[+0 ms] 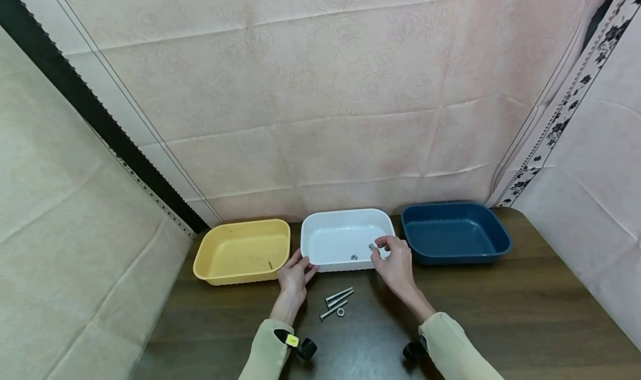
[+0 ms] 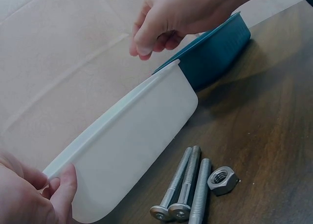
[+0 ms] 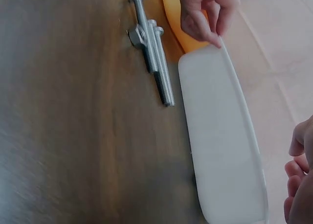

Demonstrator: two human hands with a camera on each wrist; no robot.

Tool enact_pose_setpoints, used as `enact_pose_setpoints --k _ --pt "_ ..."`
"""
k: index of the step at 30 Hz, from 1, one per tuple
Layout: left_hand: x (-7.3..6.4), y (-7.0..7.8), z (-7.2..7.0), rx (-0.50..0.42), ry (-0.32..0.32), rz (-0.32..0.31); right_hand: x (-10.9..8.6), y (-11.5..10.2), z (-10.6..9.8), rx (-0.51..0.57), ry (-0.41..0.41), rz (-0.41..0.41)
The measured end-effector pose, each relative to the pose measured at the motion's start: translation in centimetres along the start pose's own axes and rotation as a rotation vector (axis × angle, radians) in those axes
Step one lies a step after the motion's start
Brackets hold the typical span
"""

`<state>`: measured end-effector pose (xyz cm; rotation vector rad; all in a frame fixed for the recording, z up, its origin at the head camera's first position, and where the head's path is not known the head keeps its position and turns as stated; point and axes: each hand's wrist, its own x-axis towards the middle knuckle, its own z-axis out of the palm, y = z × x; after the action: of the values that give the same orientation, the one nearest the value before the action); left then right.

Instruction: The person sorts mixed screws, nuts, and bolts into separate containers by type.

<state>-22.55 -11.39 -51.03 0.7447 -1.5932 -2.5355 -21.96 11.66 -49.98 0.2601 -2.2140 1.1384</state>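
Observation:
My left hand [image 1: 294,275] holds the near left corner of a white plastic tray [image 1: 320,267]; its thumb [image 2: 68,185] lies against the outer wall. Above the tray's right part is my right hand [image 1: 395,263], thumb and index finger bent together at a small metal nut [image 1: 371,247]. The wrist views hide that nut. Another nut [image 1: 354,257] lies inside the white tray by its front wall. On the table in front, three long metal bolts [image 1: 338,297] lie side by side with a hex nut [image 2: 223,180] next to them.
Left of the white tray stands a yellow tray [image 1: 235,280] with a small thin dark piece [image 1: 270,265] in it. A dark blue tray [image 1: 455,259] stands at the right. Pale patterned cloth [image 1: 320,90] hangs behind the wooden table [image 1: 491,313].

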Motion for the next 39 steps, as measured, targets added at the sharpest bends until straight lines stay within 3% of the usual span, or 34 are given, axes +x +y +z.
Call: enact_pose_setpoints --k 14,32,39 --pt "0.0 0.1 0.1 0.004 -0.006 0.007 -3.0 -1.4 -0.3 0.049 -0.106 0.071" --pt "0.1 -0.1 0.0 0.004 -0.009 0.011 -7.0 -1.9 0.8 0.097 -0.203 0.034" --pt "0.0 -0.1 0.0 0.009 0.004 0.009 -8.4 -2.4 1.3 0.102 -0.248 0.06"
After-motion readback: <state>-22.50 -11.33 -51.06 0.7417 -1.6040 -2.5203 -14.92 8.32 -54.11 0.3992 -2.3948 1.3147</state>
